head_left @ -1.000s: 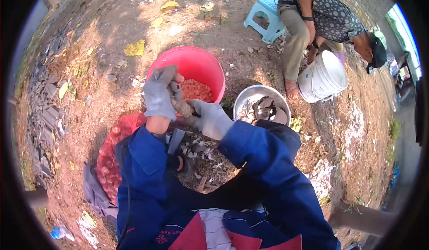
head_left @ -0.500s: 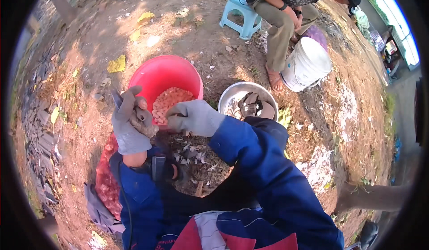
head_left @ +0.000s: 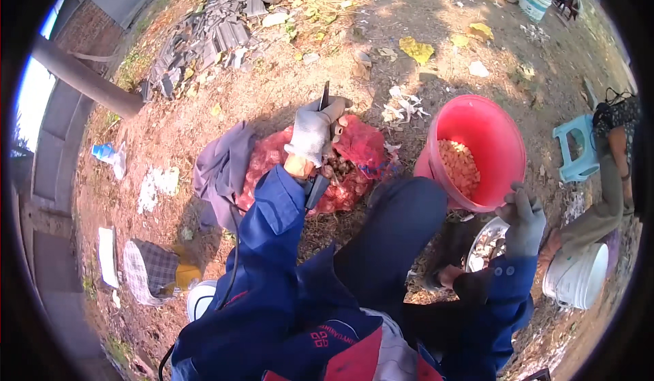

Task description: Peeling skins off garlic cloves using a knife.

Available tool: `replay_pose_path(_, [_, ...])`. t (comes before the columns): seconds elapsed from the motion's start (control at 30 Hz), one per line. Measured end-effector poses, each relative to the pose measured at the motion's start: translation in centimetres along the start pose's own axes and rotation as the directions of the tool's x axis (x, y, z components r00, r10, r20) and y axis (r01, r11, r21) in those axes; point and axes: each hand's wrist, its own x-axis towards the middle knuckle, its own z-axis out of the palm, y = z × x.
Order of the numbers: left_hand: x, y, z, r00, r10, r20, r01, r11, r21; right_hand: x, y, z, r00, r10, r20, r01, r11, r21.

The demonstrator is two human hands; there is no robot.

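At the bulging red mesh sack (head_left: 269,155), a dark narrow blade (head_left: 325,93) is clasped by the grey-gloved left hand (head_left: 313,132), pointed outward, probably for safety; by the round pink bucket (head_left: 503,153), the grey-gloved right hand (head_left: 523,223) is half-curled, any hold impossible to tell.

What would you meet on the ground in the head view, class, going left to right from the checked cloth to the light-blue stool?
Checked cloth, purple-grey cloth, red mesh sack, pinkish-red bucket, light-blue plastic stool.

Left hand (head_left: 314,130) over red sack (head_left: 267,157), right hand (head_left: 524,223) beside bucket (head_left: 499,139)
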Motion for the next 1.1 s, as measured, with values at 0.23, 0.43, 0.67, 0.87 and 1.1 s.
replay_pose_path(0.23, [4.8,-17.3,-12.7,0.988,0.015,-0.151,0.082,0.785,0.614,1.6,0.9,0.6,0.999,0.014,0.034,-0.011,0.997,-0.077])
replay_pose_path(0.43, [5.3,-22.2,-9.3,0.984,-0.032,-0.177,0.179,0.292,0.94,2.7,1.6,1.7,0.992,0.086,0.095,-0.076,0.992,-0.1])
replay_pose_path(0.67, [9.3,-27.4,-6.9,0.999,-0.041,-0.028,0.033,0.13,0.991,2.9,1.7,3.1,0.997,0.082,0.006,-0.079,0.977,-0.199])
replay_pose_path(0.87, [10.1,-31.4,-5.2,0.993,-0.105,-0.056,0.053,-0.029,0.998,2.4,-0.2,5.5,0.98,0.172,-0.098,-0.193,0.939,-0.283])
replay_pose_path(1.1, [10.0,-29.1,-6.8,0.952,-0.261,-0.162,0.119,-0.174,0.978,2.0,-0.5,6.1,0.979,0.201,-0.016,-0.2,0.954,-0.222])
